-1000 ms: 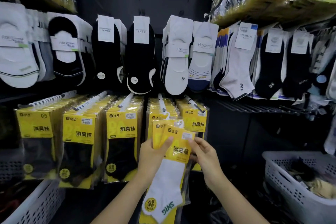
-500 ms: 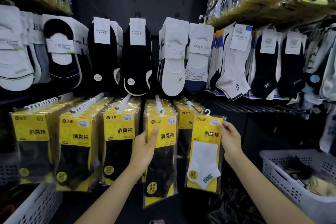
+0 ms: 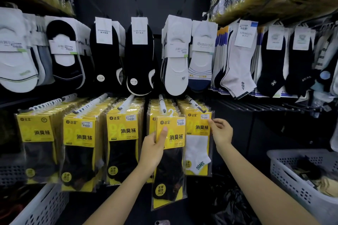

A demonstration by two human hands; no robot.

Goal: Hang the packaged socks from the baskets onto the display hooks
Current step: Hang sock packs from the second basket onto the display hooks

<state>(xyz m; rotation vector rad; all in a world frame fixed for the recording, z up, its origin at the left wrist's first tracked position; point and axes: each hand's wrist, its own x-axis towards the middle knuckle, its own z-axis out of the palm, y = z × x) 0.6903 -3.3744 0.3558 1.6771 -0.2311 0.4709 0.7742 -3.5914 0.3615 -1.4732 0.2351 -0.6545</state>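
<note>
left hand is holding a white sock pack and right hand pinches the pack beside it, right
No. In the head view the left hand holds a black sock pack, not a white one; the right hand does pinch the pack beside it.

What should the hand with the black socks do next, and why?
Probably the left hand should lift the black sock pack a little and slip its white hanger over the tip of the display hook just above. The hanger sits right at that tip and does not look threaded yet. The right hand is busy pinching the white sock pack.
</note>
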